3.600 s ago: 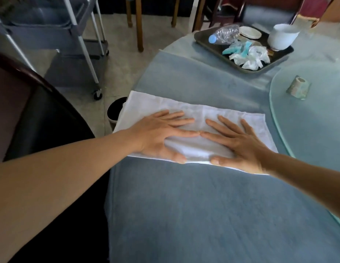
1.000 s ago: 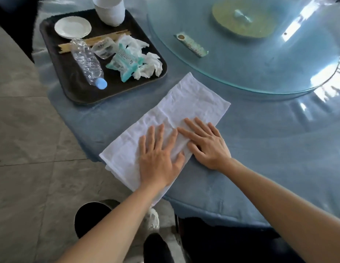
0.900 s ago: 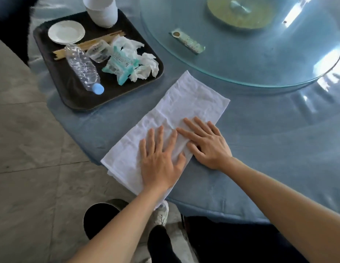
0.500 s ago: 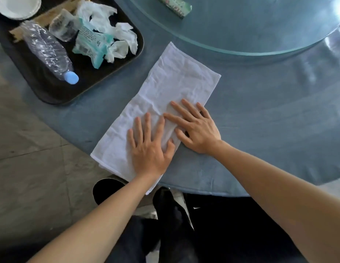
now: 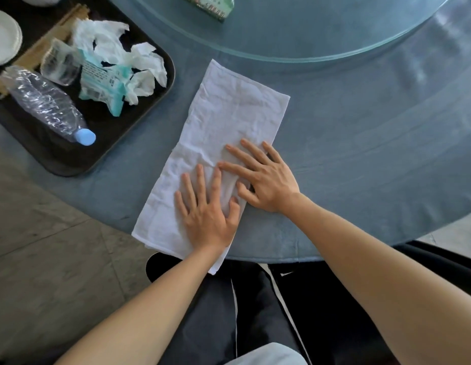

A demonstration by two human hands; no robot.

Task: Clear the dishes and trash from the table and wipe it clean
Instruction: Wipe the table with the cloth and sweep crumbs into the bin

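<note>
Both palms flat on the cloth — left hand near the table edge, right hand just beside it, fingers spread and pressing, gripping nothing. The cloth lies lengthwise on the blue top, its near corner hanging over the rim, the far end close to the glass turntable. Trash sits on the tray to the left. The wipe wants even pressure and overlapping passes — and a course clear of the tray.
</note>
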